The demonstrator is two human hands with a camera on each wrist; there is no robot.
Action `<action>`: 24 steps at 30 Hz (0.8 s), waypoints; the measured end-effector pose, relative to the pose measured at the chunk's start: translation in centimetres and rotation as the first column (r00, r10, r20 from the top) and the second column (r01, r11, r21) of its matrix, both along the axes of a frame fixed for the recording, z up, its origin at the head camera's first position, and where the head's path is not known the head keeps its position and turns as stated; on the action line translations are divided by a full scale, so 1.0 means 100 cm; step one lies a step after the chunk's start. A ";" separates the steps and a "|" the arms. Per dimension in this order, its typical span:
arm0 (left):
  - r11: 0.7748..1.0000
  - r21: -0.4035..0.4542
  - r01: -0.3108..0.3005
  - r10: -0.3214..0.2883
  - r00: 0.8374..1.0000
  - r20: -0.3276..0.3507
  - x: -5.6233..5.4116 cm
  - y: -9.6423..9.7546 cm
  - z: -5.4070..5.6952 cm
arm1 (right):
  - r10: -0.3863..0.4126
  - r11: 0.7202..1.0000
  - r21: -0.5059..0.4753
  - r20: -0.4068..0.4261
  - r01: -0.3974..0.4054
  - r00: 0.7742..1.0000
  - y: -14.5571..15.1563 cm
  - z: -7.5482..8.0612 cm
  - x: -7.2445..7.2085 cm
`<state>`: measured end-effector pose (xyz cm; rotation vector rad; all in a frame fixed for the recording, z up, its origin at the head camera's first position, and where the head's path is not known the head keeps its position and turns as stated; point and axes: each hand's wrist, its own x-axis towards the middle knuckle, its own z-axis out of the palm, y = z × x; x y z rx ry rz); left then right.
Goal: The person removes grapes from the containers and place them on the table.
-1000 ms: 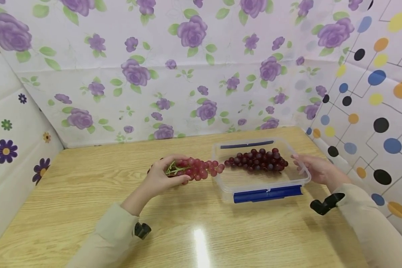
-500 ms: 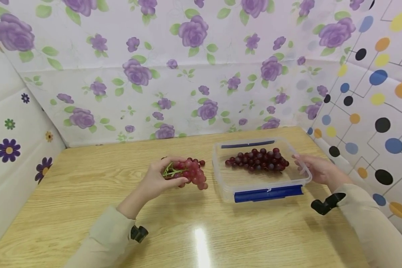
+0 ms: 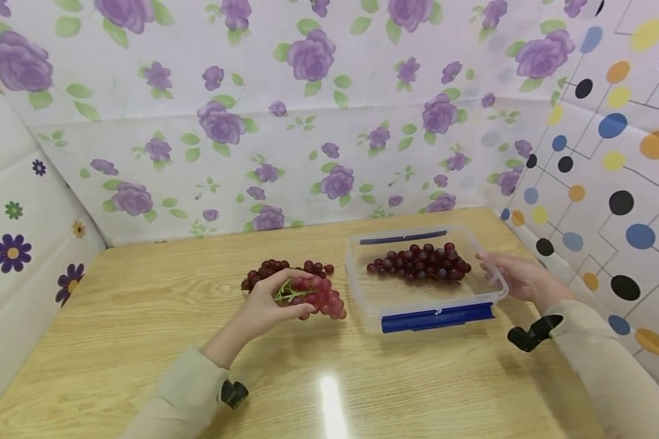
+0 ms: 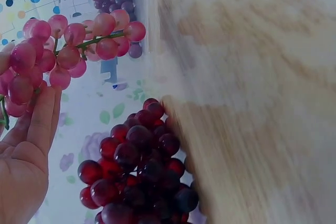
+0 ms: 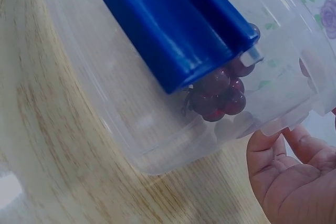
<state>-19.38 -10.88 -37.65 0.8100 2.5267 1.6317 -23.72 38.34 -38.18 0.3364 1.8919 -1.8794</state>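
The left hand [image 3: 262, 306] holds the pink grapes [image 3: 325, 299] by the stem end, the thumb on the near side and the other fingers over the far side, so that the loose end of the bunch points toward the container [image 3: 369, 308]. Gripping near the green stem [image 3: 290, 294] probably keeps the bunch together and the berries unsquashed, since the weight hangs from the part that joins them. In the left wrist view the bunch seems raised off the desk [image 3: 143, 341], with a darker bunch [image 3: 271, 267] lying on the wood just beyond the hand, partly hidden by it in the head view. The right hand [image 3: 518, 277] pinches the clear rim at the container's right side, thumb and fingers closed on the edge; this looks like a steadying hold, as a light plastic box could slide if knocked. Inside the container the dark red grapes [image 3: 424, 263] lie lengthwise toward the far side, which leaves bare floor nearer the person. The blue flap [image 3: 438, 317] on the near wall hangs outward, away from the opening, so it does not cross the mouth of the box.
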 end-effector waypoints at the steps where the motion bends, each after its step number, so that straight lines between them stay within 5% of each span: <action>1: 1.000 0.005 0.000 0.000 1.000 0.003 0.000 0.001 -0.001 | 0.001 1.000 0.000 0.002 -0.001 1.000 0.000 0.000 0.000; 12: 0.996 0.081 0.035 -0.037 0.999 0.024 -0.001 0.012 -0.014 | 0.006 0.999 0.037 -0.014 -0.006 1.000 -0.003 0.000 0.001; 19: 0.999 0.041 0.028 -0.031 0.998 0.062 0.001 0.008 -0.022 | 0.030 0.997 0.074 -0.019 -0.029 0.999 -0.001 -0.002 -0.001; 24: 1.000 -0.015 0.007 -0.007 1.000 0.029 0.001 -0.001 -0.023 | 0.034 0.998 0.060 -0.039 -0.031 0.999 0.000 -0.002 -0.001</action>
